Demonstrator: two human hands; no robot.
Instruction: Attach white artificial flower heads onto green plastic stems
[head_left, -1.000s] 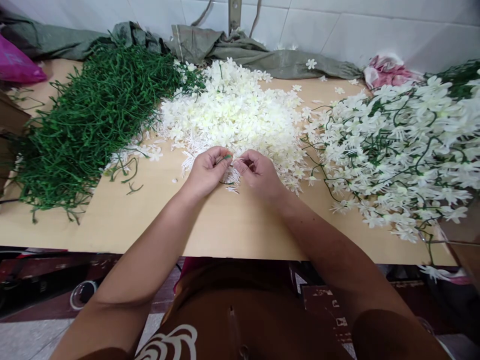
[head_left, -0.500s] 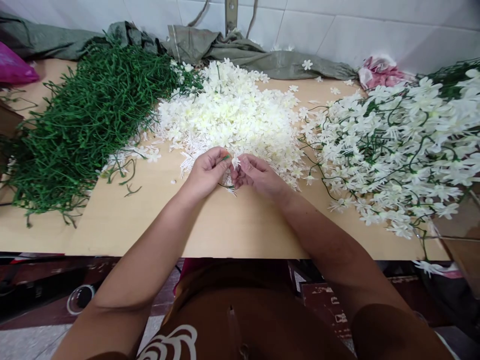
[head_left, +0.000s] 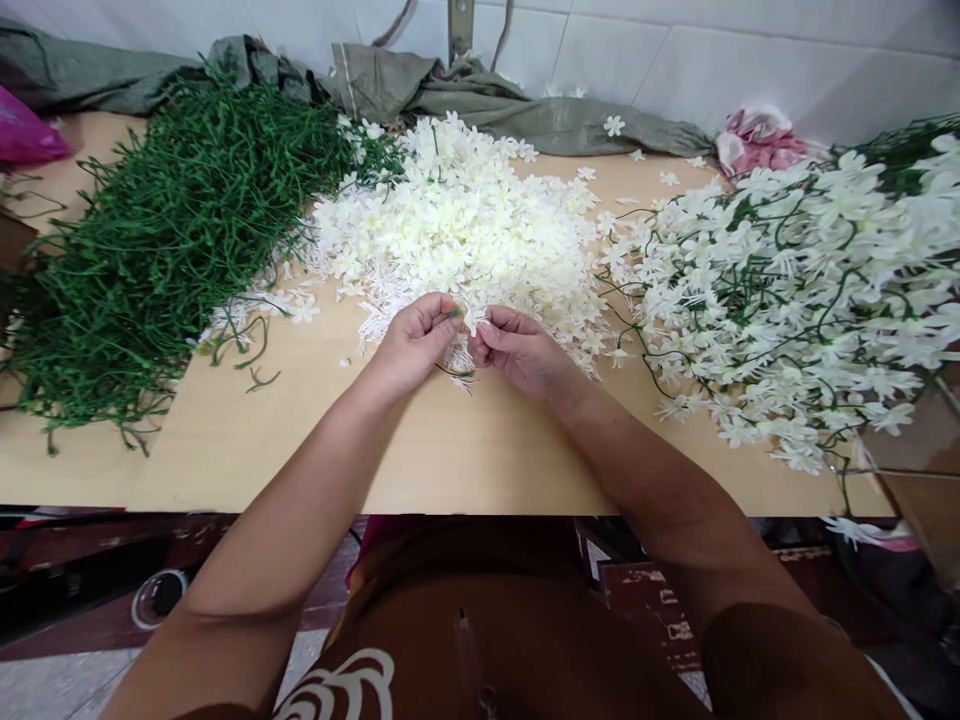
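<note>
On the pale wooden worktop (head_left: 465, 450) against a tiled wall, the left hand (head_left: 411, 345) pinches a green stem (head_left: 454, 372) and the right hand (head_left: 517, 350) pinches a white blossom (head_left: 472, 320) at its tip, with a finished heap of flowered sprays (head_left: 795, 290) right and, judging by them, large piles of bare stems (head_left: 165, 230) and loose blossoms (head_left: 457, 220) remaining.

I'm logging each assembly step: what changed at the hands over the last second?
The right hand brought a white flower up to the green stem pinched in the left hand, and the fingertips closed together. The loose flower pile, stem heap and finished sprays stayed put.
</note>
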